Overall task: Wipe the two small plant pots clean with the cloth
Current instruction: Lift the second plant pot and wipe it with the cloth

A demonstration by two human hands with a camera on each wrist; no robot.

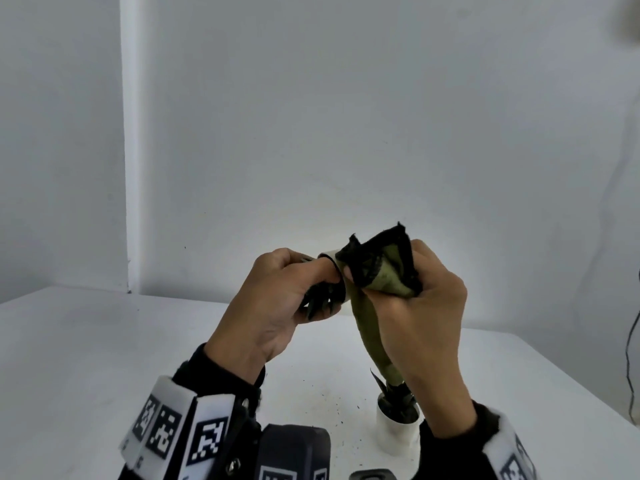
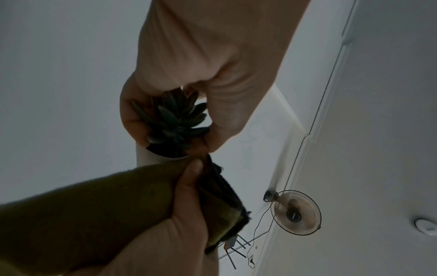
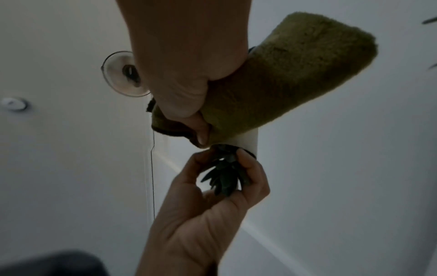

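Hands midair, cloth wrapping pot

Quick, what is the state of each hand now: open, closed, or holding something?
Left hand: closed, holding the small white plant pot at its rim end.
Right hand: closed, gripping the green cloth wrapped around that pot.

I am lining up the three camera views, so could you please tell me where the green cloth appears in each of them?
Head: the green cloth sits right of centre, bunched in the right hand, its tail hanging down.
Left wrist: the cloth fills the lower left.
Right wrist: the cloth is at upper right.
Shared landmark: the held white pot, which the cloth covers while the left hand holds its rim end.
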